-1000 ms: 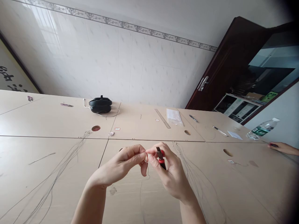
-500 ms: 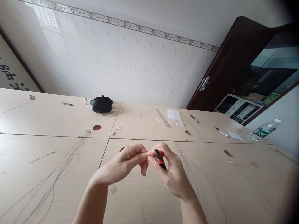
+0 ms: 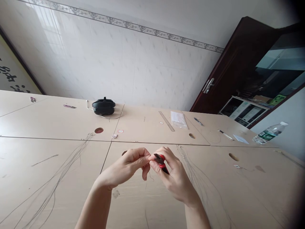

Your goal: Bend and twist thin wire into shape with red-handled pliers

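Across the whole lower half of the frame runs the tan table (image 3: 47,149), several desktops pushed together, seams and round cable holes showing. Upper right, a dark wooden door (image 3: 228,66) stands against the white tiled wall. Loose bundles of grey wire (image 3: 59,171) fan over the table at lower left, and a second wire bundle (image 3: 197,178) trails down at lower right.

Now the 2 hands, meeting at bottom centre, raised just above the tabletop. Left hand (image 3: 126,167) comes in from the lower left, thumb and forefinger pressed together, pinching a thin wire strand (image 3: 150,175) that dangles below the fingers. Right hand (image 3: 175,179) is clenched around small red-handled cutters (image 3: 160,160), dark nose aimed left at the left fingertips, right beside them. Whether the nose is actually on the strand is too small to tell.

Further back, centre left, a black headset (image 3: 103,106) sits with its white cable. A water bottle (image 3: 270,133) lies on its side at the right edge. A ruler (image 3: 166,121) and a clear plastic bag (image 3: 177,118) lie side by side centre right, with 2 pens (image 3: 197,121) beyond them.
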`<state>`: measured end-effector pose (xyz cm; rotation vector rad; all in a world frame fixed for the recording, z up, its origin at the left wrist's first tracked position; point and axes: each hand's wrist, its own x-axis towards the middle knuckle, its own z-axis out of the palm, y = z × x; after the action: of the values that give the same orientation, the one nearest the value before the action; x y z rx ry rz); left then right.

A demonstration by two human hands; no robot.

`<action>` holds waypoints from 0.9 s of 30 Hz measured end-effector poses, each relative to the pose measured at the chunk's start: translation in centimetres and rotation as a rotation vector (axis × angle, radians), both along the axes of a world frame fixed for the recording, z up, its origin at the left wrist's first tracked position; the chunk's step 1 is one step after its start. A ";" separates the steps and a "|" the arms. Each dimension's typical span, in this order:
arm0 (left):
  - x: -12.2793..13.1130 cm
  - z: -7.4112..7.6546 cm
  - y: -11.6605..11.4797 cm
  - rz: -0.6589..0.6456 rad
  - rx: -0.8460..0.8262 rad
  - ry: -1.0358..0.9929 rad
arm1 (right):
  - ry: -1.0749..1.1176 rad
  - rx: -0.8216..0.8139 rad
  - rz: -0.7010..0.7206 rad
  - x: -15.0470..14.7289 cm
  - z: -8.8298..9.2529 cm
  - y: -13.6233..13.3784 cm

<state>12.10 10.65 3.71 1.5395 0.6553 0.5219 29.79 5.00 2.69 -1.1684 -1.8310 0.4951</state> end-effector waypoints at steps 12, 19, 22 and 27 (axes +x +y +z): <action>-0.3 -0.2 0.0 -0.023 -0.034 0.027 | -0.059 -0.045 0.044 0.6 0.0 0.1; 0.2 0.0 0.0 0.078 -0.037 -0.008 | -0.020 0.003 -0.020 0.8 -0.1 0.1; 0.2 0.2 -0.2 0.221 0.016 -0.013 | 0.020 0.045 -0.077 0.9 0.0 0.0; 0.1 0.9 -0.7 0.170 0.049 -0.018 | 0.094 0.031 -0.091 0.9 0.1 -0.2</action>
<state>12.16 9.92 4.59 1.5306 0.7683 0.6835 30.73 4.84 2.77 -1.1823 -1.6915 0.4605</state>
